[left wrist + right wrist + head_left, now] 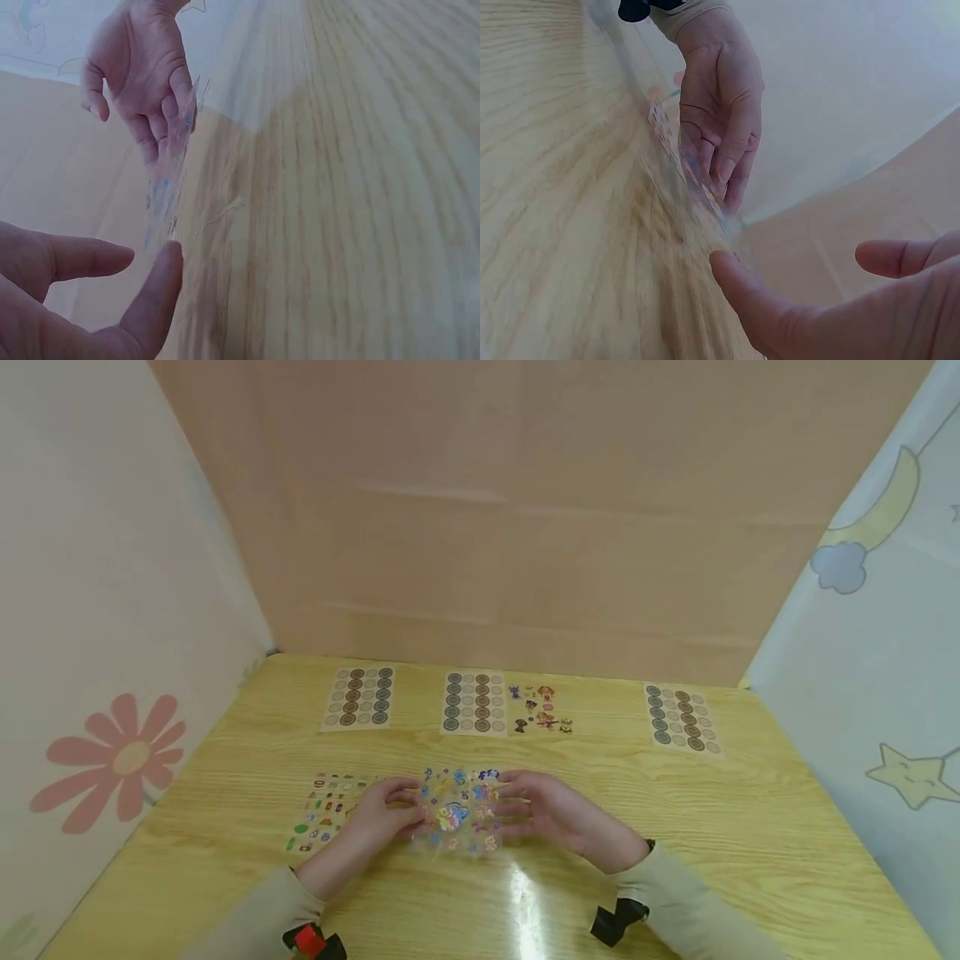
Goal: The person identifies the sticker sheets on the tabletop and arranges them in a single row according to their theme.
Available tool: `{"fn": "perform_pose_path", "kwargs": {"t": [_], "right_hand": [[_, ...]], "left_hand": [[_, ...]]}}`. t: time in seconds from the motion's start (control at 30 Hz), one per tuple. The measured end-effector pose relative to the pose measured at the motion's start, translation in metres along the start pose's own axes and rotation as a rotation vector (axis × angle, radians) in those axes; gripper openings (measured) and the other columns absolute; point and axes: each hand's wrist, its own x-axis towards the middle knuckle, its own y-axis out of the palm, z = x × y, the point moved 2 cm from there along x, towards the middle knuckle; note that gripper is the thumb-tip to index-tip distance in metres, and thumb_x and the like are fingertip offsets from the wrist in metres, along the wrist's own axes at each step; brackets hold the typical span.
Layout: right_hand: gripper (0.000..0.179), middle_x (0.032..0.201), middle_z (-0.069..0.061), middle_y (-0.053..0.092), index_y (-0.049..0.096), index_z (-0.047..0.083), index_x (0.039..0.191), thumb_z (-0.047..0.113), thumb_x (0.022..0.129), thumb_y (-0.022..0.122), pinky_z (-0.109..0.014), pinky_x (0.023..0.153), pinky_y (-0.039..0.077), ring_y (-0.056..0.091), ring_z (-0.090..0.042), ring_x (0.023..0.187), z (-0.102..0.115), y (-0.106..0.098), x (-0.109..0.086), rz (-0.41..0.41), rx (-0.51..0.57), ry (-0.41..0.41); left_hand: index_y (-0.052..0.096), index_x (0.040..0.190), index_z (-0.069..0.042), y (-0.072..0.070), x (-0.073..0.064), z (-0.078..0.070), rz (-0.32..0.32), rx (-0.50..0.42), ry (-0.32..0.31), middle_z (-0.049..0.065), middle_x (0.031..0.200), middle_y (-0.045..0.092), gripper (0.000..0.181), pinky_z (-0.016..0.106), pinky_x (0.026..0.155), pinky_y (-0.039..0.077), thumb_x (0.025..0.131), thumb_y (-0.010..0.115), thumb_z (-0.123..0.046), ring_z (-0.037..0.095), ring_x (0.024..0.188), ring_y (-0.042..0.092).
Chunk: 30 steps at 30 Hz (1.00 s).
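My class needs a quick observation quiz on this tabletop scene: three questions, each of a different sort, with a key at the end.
1. What spans the space between the left hand and the right hand?

2. True or false: cartoon stickers lie between the middle paper and the right paper, both printed with rows of circles.

3. Where is the red block?
A. On the right paper
B. Near the left cuff
C. Near the right cuff

Key
1. A clear sticker sheet.
2. True.
3. B.
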Motion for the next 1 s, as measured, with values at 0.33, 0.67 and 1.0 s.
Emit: {"fn": "perform_pose_path", "kwargs": {"t": [0.33, 0.67, 1.0], "right_hand": [[0.068, 0.139, -0.031, 0.034, 0.012, -0.009, 0.145, 0.012, 0.092, 0.048, -0.053, 0.1, 0.04, 0.043, -0.042, 0.123, -0.008, 0.015, 0.001, 0.046, 0.043, 0.001], [0.069, 0.136, -0.032, 0.033, 0.013, -0.012, 0.145, 0.01, 0.091, 0.05, -0.051, 0.099, 0.042, 0.043, -0.044, 0.123, -0.016, 0.021, 0.004, 0.011, 0.063, 0.007], [0.063, 0.139, -0.03, 0.033, 0.018, -0.012, 0.143, 0.013, 0.094, 0.048, -0.051, 0.1, 0.041, 0.042, -0.043, 0.124, -0.021, 0.024, 0.008, 0.03, 0.034, 0.005]], "left_hand": [[0.05, 0.129, 0.011, -0.013, -0.016, -0.003, -0.069, 0.099, 0.024, 0.022, 0.118, 0.054, 0.044, 0.036, 0.079, 0.056, 0.088, 0.063, -0.001, 0.027, 0.091, 0.063], [0.049, 0.129, 0.011, -0.019, -0.024, 0.002, -0.082, -0.071, -0.071, 0.024, 0.124, 0.053, 0.042, 0.036, 0.088, 0.052, 0.102, 0.04, -0.02, 0.028, 0.103, 0.06], [0.047, 0.129, 0.012, -0.025, -0.031, 0.001, -0.06, -0.063, -0.045, 0.028, 0.128, 0.052, 0.047, 0.042, 0.093, 0.049, 0.104, 0.033, -0.024, 0.036, 0.111, 0.056]]}}
